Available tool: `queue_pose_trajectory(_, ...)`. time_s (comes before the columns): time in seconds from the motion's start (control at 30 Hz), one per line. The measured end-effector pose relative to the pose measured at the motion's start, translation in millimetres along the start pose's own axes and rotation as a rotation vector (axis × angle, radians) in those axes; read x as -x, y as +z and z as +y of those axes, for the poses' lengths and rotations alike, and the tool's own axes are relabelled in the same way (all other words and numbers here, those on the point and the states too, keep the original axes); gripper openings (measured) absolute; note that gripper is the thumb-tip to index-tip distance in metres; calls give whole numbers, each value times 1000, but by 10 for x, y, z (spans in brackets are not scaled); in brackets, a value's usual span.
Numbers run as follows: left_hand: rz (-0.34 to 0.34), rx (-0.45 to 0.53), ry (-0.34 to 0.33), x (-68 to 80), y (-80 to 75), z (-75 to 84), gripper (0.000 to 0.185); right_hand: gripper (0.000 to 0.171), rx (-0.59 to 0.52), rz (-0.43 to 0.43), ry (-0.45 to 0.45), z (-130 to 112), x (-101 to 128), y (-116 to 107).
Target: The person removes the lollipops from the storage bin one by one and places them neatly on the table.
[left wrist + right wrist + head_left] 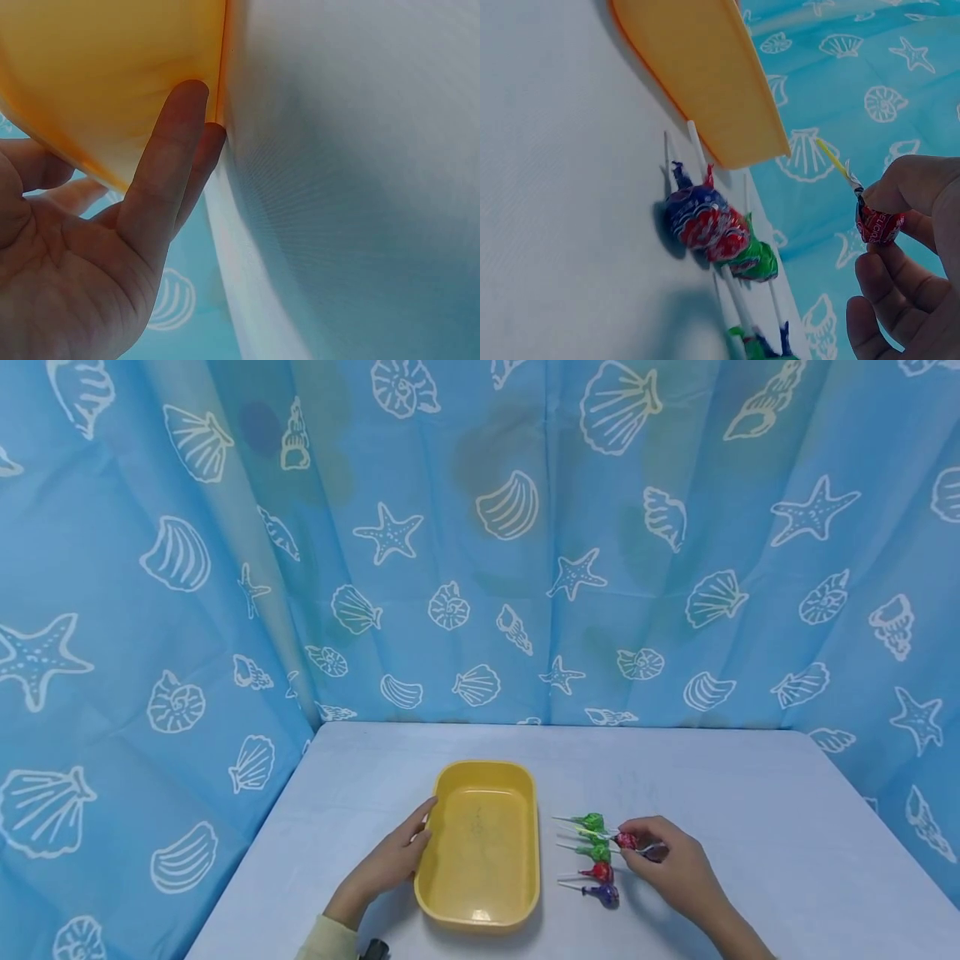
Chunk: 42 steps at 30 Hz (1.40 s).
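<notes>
My right hand [667,860] pinches a red-wrapped lollipop [879,223] between thumb and fingertips, its yellow stick pointing toward the tray side. Below it on the table lies a row of lollipops: green ones [592,821] farthest away, then a red one [602,872], and a purple one [606,896] nearest. A dark-wrapped lollipop [657,853] shows partly hidden beside the right fingers. My left hand [393,860] rests on the left side of a yellow tray [535,860]; in the left wrist view its extended fingers [165,157] lie along the outer wall.
A white cloth [330,827] covers the table. Blue curtains [450,568] with white shell and starfish prints hang behind it and at its left. A small black object [376,950] sits at the bottom edge, beside the left sleeve [330,939].
</notes>
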<state>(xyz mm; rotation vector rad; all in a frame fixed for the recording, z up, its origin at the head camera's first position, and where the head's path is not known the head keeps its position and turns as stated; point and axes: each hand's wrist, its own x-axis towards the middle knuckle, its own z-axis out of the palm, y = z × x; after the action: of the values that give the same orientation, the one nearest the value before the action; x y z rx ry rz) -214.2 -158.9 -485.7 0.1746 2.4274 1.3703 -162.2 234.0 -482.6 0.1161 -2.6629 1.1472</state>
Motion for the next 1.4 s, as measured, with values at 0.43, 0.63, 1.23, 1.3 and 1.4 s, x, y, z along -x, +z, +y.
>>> queue_pose_trajectory(0.43,-29,36,15,-4,-10,-2,54,30,44,-77,140,234,178,-87)
queue_pose_trajectory(0.63,-13,5,3,-12,-3,1,54,29,63,-125,167,335,249,-130)
queue_pose_trajectory(1.23,3,-2,-6,2,5,34,54,28,117,-229,256,488,327,-137)
queue_pose_trajectory(1.3,1,-2,-3,3,1,27,54,29,118,-241,265,495,336,-139)
queue_pose_trajectory(1.4,0,-6,-5,0,-4,15,54,29,129,-253,271,500,344,-139)
